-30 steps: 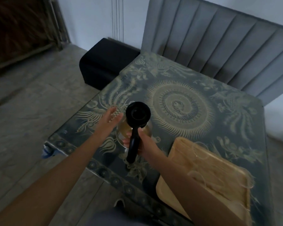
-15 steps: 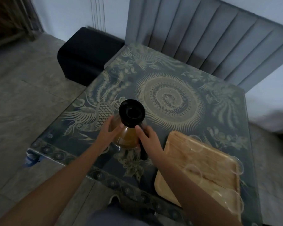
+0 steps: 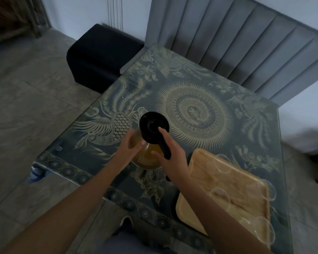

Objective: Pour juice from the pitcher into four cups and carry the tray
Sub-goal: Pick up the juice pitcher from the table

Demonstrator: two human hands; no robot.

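Fingers (image 3: 136,143) of the left hand (image 3: 126,153) lie curved against the left side of the pitcher (image 3: 147,154), pressed to its glass belly with the palm cupping it rather than closing round anything. On the other side, the right hand (image 3: 173,158) is wrapped around the black handle (image 3: 164,147), with one finger stretched up onto the black lid (image 3: 153,126); that hand grips the handle firmly. The pitcher sits between the two hands, its round body holding amber juice, and it looks upright, though whether its base touches the surface (image 3: 200,107) or hangs just above it cannot be told from this angle.

It stands near the front-left part of the surface, closer to the near edge than to the far one, just left of the large spiral medallion printed in the middle.

To the right, near the front-right corner, lies a pale wooden tray (image 3: 228,180), its near end reaching toward the front edge. Four clear cups stand on it: one (image 3: 218,164) at the far-left end close to the right wrist, one (image 3: 219,197) nearer on the left side, one (image 3: 264,191) at the right rim, and one (image 3: 259,231) at the near end. All look empty. The right forearm crosses over the tray's left edge.

Beyond the far edge stands a grey padded headboard (image 3: 237,43), and off the far-left corner a black box (image 3: 103,54) rests on the floor (image 3: 26,107).
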